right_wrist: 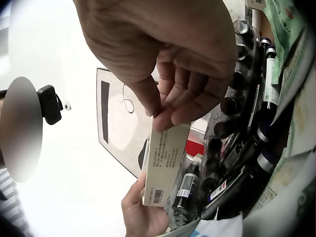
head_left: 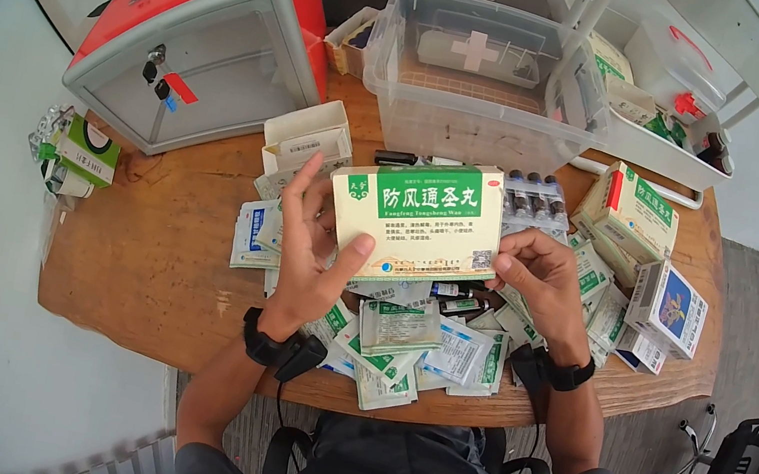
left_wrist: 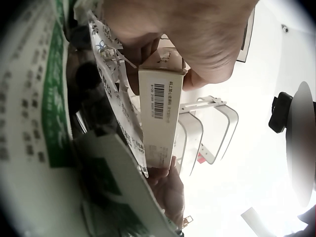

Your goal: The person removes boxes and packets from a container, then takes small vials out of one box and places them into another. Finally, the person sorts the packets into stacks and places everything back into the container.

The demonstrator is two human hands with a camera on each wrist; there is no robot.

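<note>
A cream and green medicine box (head_left: pixel 414 226) is held up over the table with its printed front facing me. My left hand (head_left: pixel 307 255) grips its left end, thumb across the front and fingers behind. At the lower right corner my right hand (head_left: pixel 544 284) pinches the box between thumb and fingertips. In the left wrist view the narrow side of the box (left_wrist: pixel 159 116) shows a barcode, and its near end looks unfolded by the hand. The right wrist view shows another printed side of the box (right_wrist: pixel 167 165) under the right thumb and fingertips.
Several green and white sachets (head_left: pixel 399 327) lie piled beneath. Behind stand a red first-aid case (head_left: pixel 202 33) and a clear plastic bin (head_left: pixel 479 133). More medicine boxes (head_left: pixel 666 308) sit at right, near a pack of dark vials (head_left: pixel 536 204). An opened carton (head_left: pixel 308 135) stands left of centre.
</note>
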